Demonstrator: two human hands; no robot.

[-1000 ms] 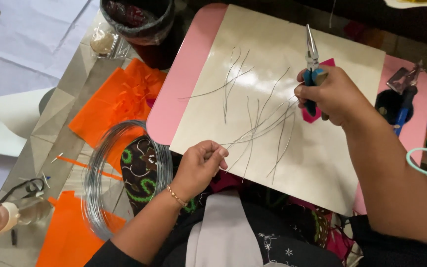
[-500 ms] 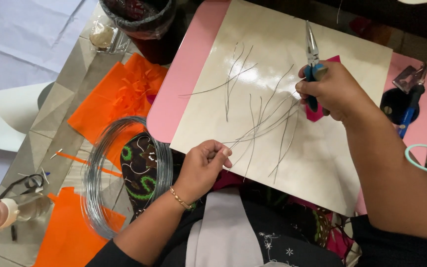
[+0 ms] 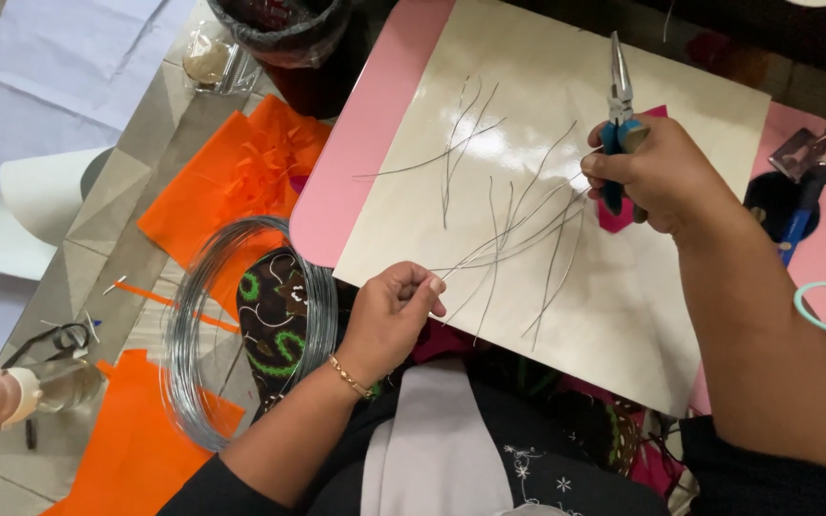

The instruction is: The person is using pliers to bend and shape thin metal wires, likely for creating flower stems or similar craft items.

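Cut wires (image 3: 518, 229) lie on the board (image 3: 681, 105) between both hands, the wire coil (image 3: 205, 334) left of it.

Bright, even light falls from above — a white glare patch sits on the glossy cream board (image 3: 566, 220) (near its upper middle). Shadows are soft and short. Focus is sharp across the frame, with slight wide-angle stretching at the corners.
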